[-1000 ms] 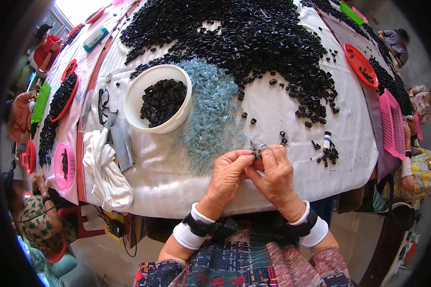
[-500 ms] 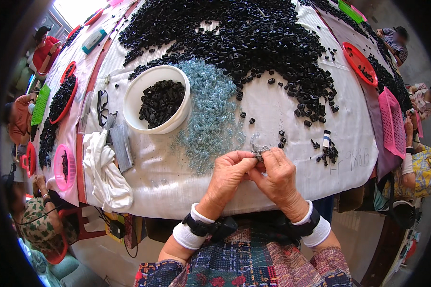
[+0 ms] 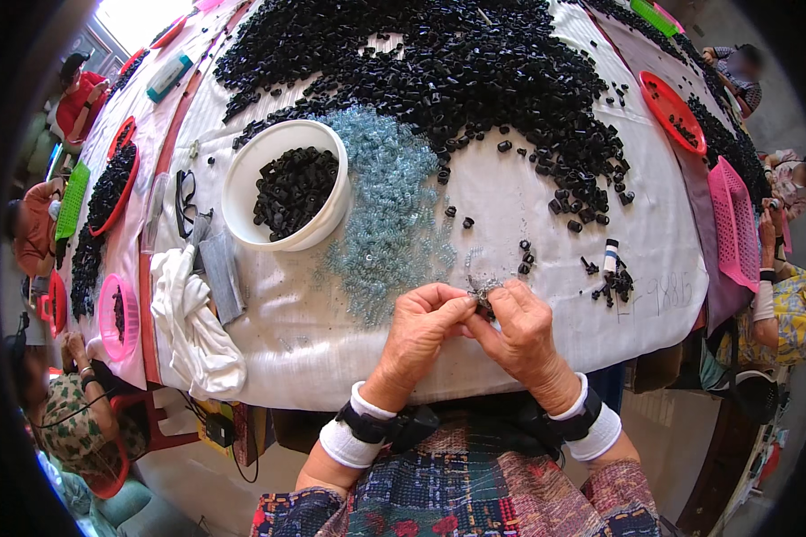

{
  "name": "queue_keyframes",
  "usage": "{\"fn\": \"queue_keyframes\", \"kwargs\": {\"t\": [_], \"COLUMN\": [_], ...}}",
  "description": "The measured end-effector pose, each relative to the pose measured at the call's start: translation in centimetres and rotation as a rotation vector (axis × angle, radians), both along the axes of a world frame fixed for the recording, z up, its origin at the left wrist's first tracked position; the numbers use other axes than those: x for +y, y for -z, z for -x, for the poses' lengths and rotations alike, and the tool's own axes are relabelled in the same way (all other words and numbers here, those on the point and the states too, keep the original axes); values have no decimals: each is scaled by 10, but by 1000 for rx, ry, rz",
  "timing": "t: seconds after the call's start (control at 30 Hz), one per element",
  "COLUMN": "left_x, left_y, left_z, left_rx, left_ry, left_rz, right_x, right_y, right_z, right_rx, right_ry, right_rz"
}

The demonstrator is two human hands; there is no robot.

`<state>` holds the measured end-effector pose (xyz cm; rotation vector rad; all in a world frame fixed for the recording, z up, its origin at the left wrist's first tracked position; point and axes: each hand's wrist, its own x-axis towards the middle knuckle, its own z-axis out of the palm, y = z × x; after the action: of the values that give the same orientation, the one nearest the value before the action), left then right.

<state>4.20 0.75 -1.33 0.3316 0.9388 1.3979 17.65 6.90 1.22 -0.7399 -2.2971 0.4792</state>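
Observation:
Close together above the near part of the table, my left hand point(image 3: 421, 336) and my right hand point(image 3: 530, 338) are both closed in a pinch. Between their fingertips is a small clump of greyish coil springs point(image 3: 481, 288), with something dark beneath it, partly hidden by the fingers. Just beyond and left of my hands spreads a pile of pale blue-grey coil springs point(image 3: 381, 206). Several short black plastic caps point(image 3: 526, 259) lie a little beyond my right hand. A white bucket point(image 3: 235, 208), part filled with black pieces, stands left of the springs.
A broad heap of black caps point(image 3: 439, 63) covers the far table. Small black parts lie by a white-and-dark tube point(image 3: 611, 255) at right. White cloth point(image 3: 192, 327) and glasses point(image 3: 185, 204) lie at left. Red trays point(image 3: 672, 112) and a pink basket point(image 3: 734, 224) border neighbouring workers.
My hands stay nearly in place, still pinching the clump, with slight finger shifts. The view has shifted a little, so the bucket and the items at left appear slightly further left.

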Motion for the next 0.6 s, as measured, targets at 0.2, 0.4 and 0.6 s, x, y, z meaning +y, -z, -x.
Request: {"fn": "queue_keyframes", "kwargs": {"t": [0.2,0.4,0.6], "left_x": [0,-3,7], "left_y": [-5,-19,-37], "left_z": [2,5,47], "left_rx": [-47,82,52], "left_ry": [0,135,-217], "left_rz": [-2,18,-110], "right_x": [-3,4,35], "right_y": [-1,-14,-8], "right_z": [1,-15,-53], "right_rx": [18,41,-8], "right_ry": [7,-80,254], "right_rz": [32,118,87]}}
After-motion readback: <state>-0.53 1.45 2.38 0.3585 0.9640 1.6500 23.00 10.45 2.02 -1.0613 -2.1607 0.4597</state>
